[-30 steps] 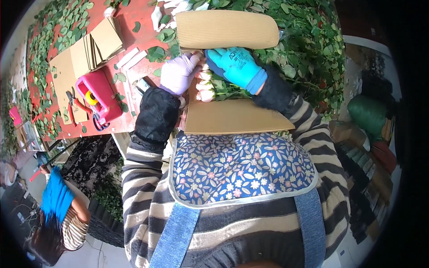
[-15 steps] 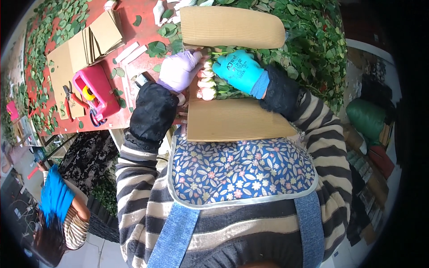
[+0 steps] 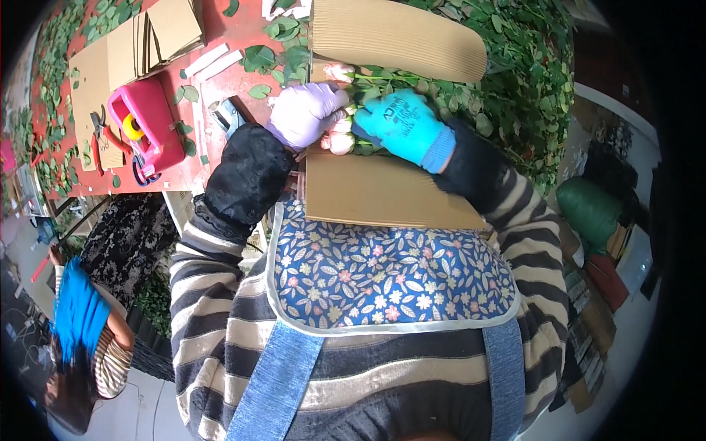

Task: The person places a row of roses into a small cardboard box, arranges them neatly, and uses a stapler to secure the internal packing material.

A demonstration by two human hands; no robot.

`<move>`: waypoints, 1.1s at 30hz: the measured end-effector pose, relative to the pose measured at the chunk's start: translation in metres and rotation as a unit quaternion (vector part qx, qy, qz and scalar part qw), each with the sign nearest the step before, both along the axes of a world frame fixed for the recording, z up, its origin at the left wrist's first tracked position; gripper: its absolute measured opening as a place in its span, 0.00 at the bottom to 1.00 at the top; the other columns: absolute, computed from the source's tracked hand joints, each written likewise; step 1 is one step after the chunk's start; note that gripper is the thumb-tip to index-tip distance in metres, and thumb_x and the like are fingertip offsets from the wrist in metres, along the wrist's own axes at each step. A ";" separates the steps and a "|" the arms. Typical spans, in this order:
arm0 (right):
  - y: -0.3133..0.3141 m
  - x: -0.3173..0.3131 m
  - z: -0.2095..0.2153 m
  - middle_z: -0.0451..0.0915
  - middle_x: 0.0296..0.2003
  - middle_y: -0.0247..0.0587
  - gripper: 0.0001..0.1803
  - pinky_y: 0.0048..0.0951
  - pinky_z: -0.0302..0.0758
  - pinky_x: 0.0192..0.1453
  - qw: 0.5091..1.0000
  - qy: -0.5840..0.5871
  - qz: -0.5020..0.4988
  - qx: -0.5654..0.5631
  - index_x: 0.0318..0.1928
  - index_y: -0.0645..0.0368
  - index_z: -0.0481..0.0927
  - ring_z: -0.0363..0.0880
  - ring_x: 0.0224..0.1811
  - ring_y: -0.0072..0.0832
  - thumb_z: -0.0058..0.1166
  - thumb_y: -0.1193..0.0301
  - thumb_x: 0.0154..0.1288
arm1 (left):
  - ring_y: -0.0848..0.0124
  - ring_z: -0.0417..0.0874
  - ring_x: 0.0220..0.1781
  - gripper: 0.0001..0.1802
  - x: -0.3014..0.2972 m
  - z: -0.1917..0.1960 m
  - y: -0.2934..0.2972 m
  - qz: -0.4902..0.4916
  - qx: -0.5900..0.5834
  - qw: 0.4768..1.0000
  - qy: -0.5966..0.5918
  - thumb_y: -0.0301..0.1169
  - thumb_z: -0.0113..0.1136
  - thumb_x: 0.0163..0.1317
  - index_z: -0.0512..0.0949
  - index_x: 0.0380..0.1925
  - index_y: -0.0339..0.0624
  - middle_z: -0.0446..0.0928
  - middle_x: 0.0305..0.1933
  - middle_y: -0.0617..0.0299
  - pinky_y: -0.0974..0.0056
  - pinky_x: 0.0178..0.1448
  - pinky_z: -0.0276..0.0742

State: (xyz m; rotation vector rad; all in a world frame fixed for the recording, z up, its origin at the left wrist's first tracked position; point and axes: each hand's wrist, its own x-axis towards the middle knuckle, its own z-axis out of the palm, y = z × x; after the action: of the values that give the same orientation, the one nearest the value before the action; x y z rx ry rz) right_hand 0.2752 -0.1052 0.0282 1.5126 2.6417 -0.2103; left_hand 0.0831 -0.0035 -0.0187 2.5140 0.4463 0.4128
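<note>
Pale pink roses (image 3: 338, 141) lie in a row with their heads to the left and leafy stems to the right, on a folded-open sheet of corrugated cardboard. One more rose (image 3: 339, 72) lies beyond my hands, by the far cardboard flap (image 3: 397, 37). The near flap (image 3: 390, 192) rests against my apron. My left hand (image 3: 303, 115), in a lavender glove, is closed with its fingertips at the rose heads. My right hand (image 3: 401, 126), in a turquoise glove, curls over the roses just below their heads; its fingertips are partly hidden.
Leaves and stems (image 3: 533, 81) heap at the right of the red table (image 3: 228, 70). On the left are cardboard sheets (image 3: 173, 26), a pink tape dispenser (image 3: 158, 136), red-handled pruners (image 3: 110, 136) and a stapler-like metal tool (image 3: 226, 116). Another person (image 3: 84, 323) is at the lower left.
The rose at the far end now lies apart from the nearer ones and shows clear of my hands. Both hands remain at the rose heads, and the whole view has shifted slightly.
</note>
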 end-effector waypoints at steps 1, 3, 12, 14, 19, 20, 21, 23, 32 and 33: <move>0.003 0.000 -0.005 0.80 0.25 0.38 0.05 0.41 0.78 0.27 1.000 0.007 0.001 -0.018 0.32 0.53 0.81 0.84 0.26 0.37 0.55 0.68 0.57 | 0.57 0.82 0.33 0.08 -0.001 0.002 0.000 -0.001 0.008 1.000 0.020 0.31 0.60 0.53 0.77 0.35 0.49 0.76 0.29 0.58 0.54 0.34 0.76; 0.005 0.000 -0.007 0.80 0.24 0.38 0.05 0.41 0.78 0.27 1.000 -0.002 0.008 -0.028 0.32 0.53 0.81 0.84 0.27 0.37 0.55 0.68 0.56 | 0.57 0.82 0.33 0.08 -0.006 0.007 0.000 0.000 -0.009 0.999 0.038 0.31 0.59 0.54 0.77 0.36 0.48 0.76 0.30 0.58 0.54 0.34 0.76; -0.008 -0.010 0.012 0.79 0.22 0.35 0.07 0.43 0.73 0.24 0.992 -0.046 0.041 -0.109 0.31 0.46 0.81 0.82 0.26 0.35 0.51 0.64 0.60 | 0.57 0.82 0.35 0.10 -0.011 0.005 -0.002 -0.024 -0.019 0.999 0.033 0.33 0.60 0.53 0.76 0.36 0.48 0.77 0.32 0.59 0.54 0.35 0.76; -0.006 -0.008 0.015 0.80 0.22 0.38 0.08 0.45 0.74 0.27 0.991 -0.015 0.041 -0.129 0.31 0.48 0.81 0.83 0.26 0.37 0.50 0.63 0.62 | 0.58 0.82 0.35 0.10 -0.011 0.004 0.000 -0.023 0.003 0.999 0.044 0.33 0.60 0.53 0.76 0.36 0.49 0.76 0.32 0.59 0.54 0.35 0.77; 0.003 -0.012 -0.004 0.82 0.23 0.44 0.11 0.46 0.75 0.28 0.977 0.064 -0.026 -0.200 0.27 0.51 0.83 0.83 0.26 0.42 0.50 0.63 0.61 | 0.58 0.82 0.35 0.10 -0.014 0.008 0.006 -0.039 0.041 0.998 0.029 0.32 0.61 0.52 0.76 0.37 0.49 0.77 0.33 0.59 0.55 0.35 0.77; 0.002 -0.011 -0.008 0.82 0.23 0.44 0.11 0.46 0.75 0.28 0.978 0.062 -0.028 -0.196 0.27 0.51 0.83 0.83 0.26 0.42 0.50 0.63 0.61 | 0.58 0.82 0.35 0.10 -0.014 0.009 0.005 -0.041 0.045 0.998 0.027 0.32 0.61 0.52 0.76 0.37 0.49 0.77 0.33 0.59 0.55 0.35 0.77; 0.001 -0.010 -0.012 0.82 0.23 0.44 0.11 0.46 0.75 0.29 0.980 0.045 -0.022 -0.194 0.25 0.51 0.83 0.83 0.26 0.42 0.52 0.63 0.59 | 0.58 0.82 0.36 0.10 -0.014 0.009 0.002 -0.033 0.037 0.998 0.026 0.32 0.61 0.52 0.76 0.36 0.49 0.77 0.34 0.59 0.55 0.36 0.77; -0.003 -0.006 -0.019 0.82 0.23 0.45 0.11 0.45 0.76 0.30 0.984 0.030 -0.002 -0.175 0.23 0.54 0.83 0.83 0.25 0.42 0.55 0.62 0.55 | 0.58 0.83 0.36 0.11 -0.015 0.009 -0.001 -0.027 0.010 0.999 0.032 0.33 0.61 0.54 0.78 0.38 0.48 0.78 0.36 0.58 0.54 0.37 0.78; 0.015 0.019 0.045 0.82 0.26 0.50 0.15 0.42 0.77 0.33 0.941 0.213 -0.015 -0.264 0.37 0.56 0.84 0.83 0.27 0.42 0.53 0.58 0.65 | 0.58 0.81 0.33 0.27 -0.023 0.009 -0.013 -0.033 0.012 0.998 0.055 0.47 0.64 0.53 0.75 0.49 0.45 0.76 0.32 0.56 0.54 0.34 0.74; 0.017 0.030 0.060 0.83 0.29 0.50 0.16 0.37 0.77 0.32 0.917 0.278 -0.048 -0.280 0.40 0.56 0.85 0.82 0.27 0.37 0.55 0.57 0.65 | 0.59 0.80 0.32 0.24 -0.022 0.012 -0.017 -0.027 0.064 0.993 0.091 0.45 0.64 0.53 0.74 0.47 0.46 0.76 0.31 0.57 0.54 0.33 0.73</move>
State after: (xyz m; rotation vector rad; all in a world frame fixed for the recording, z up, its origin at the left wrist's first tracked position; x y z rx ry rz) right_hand 0.3055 -0.0881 0.0882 1.5205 2.4987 -1.4595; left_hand 0.0606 -0.0201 -0.0064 2.6933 0.4332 0.1974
